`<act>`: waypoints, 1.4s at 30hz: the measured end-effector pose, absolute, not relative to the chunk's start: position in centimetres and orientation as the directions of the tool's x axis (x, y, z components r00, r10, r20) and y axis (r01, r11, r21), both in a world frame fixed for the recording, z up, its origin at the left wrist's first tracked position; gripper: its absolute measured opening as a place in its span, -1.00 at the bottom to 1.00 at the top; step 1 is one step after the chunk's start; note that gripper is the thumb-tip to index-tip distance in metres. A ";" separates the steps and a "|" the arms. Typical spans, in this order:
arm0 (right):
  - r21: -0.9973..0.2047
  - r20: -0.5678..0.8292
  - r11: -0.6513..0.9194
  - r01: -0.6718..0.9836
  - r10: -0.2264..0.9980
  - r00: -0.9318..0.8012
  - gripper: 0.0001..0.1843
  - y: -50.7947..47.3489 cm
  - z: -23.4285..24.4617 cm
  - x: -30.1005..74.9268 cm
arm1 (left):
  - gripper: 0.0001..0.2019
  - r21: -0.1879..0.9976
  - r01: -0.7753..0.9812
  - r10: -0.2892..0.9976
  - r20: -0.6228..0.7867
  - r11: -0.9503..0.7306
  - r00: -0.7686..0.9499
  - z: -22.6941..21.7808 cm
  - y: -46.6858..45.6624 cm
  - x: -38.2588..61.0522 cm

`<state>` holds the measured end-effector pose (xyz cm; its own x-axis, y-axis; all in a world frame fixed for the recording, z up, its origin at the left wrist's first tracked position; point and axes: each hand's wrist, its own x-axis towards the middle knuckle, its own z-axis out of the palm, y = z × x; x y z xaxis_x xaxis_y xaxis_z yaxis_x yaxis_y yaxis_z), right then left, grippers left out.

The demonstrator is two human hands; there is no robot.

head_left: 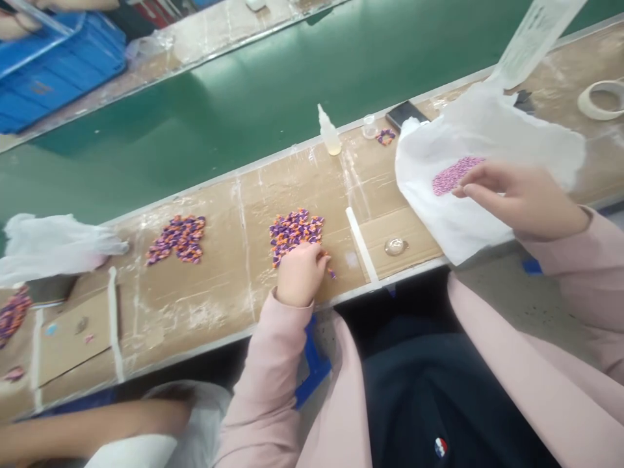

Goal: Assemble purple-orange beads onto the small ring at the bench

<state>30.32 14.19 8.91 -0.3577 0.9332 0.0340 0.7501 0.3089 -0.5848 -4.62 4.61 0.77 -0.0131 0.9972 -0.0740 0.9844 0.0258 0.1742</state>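
Note:
My left hand (301, 274) rests at the near edge of a pile of small purple and orange pieces (296, 229), fingers curled together; whatever they hold is hidden. One loose purple and orange piece (332, 273) lies just right of it. Over a white plastic bag (458, 234), my right hand (536, 198) has thumb and forefinger brought together beside a heap of tiny pink pieces (451, 177). Anything in that pinch is too small to make out. Between my hands, a small clear oval piece (395, 246) lies on a cardboard panel (419, 227).
A dropper bottle (330, 133), a small clear cup (370, 127), a purple and orange ring (385, 136) and a dark phone-like object (405, 116) line the far edge. Masking tape (602, 101) lies right. Another pile (179, 239) sits left, near a co-worker's arm (97, 426).

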 end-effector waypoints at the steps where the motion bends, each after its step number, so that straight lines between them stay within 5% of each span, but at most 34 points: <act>1: -0.572 0.053 0.293 0.766 0.945 -0.322 -0.86 14.7 8.6 30.8 | -0.88 0.117 0.993 0.992 -0.125 -0.007 0.022 1.1 5.1 -4.6; 7: -0.484 0.077 0.335 0.808 0.937 -0.342 -0.92 18.2 4.0 33.7 | -0.76 -0.156 0.975 0.927 -0.363 -0.161 0.095 2.7 6.5 -3.5; 12: -0.421 0.083 0.385 0.822 0.918 -0.388 -0.89 20.5 0.7 34.0 | -0.73 -0.196 0.972 0.937 -0.345 -0.130 0.056 2.9 6.3 -3.1; 18: -0.432 0.100 0.438 0.789 0.892 -0.441 -0.93 21.5 -0.4 33.8 | -0.74 0.077 0.997 0.974 -0.223 -0.030 0.046 2.3 5.4 -5.0; 25: -0.471 0.110 0.485 0.737 0.861 -0.497 -0.78 21.8 -0.6 33.3 | -0.85 0.190 0.982 0.991 -0.125 -0.021 0.046 1.4 4.7 -5.8; 31: -0.629 0.147 0.341 0.698 0.935 -0.323 -0.85 20.0 0.1 33.6 | -0.89 0.511 0.857 0.980 0.134 0.061 -0.150 2.6 3.2 -6.4; 35: -0.958 0.017 0.049 0.283 0.993 -0.114 -0.84 18.2 1.2 32.7 | -0.90 0.815 0.579 0.953 0.156 0.024 -0.259 3.3 1.6 -4.4; 37: -0.998 -0.043 -0.040 0.038 0.996 -0.079 -0.75 17.5 1.7 32.0 | -0.92 0.887 0.462 0.956 0.145 -0.011 -0.254 3.8 1.1 -2.9; 42: -0.995 -0.048 -0.058 -0.079 0.992 -0.119 -0.68 16.0 3.1 30.8 | -0.95 0.959 0.265 0.960 0.167 -0.105 -0.225 4.3 0.4 0.2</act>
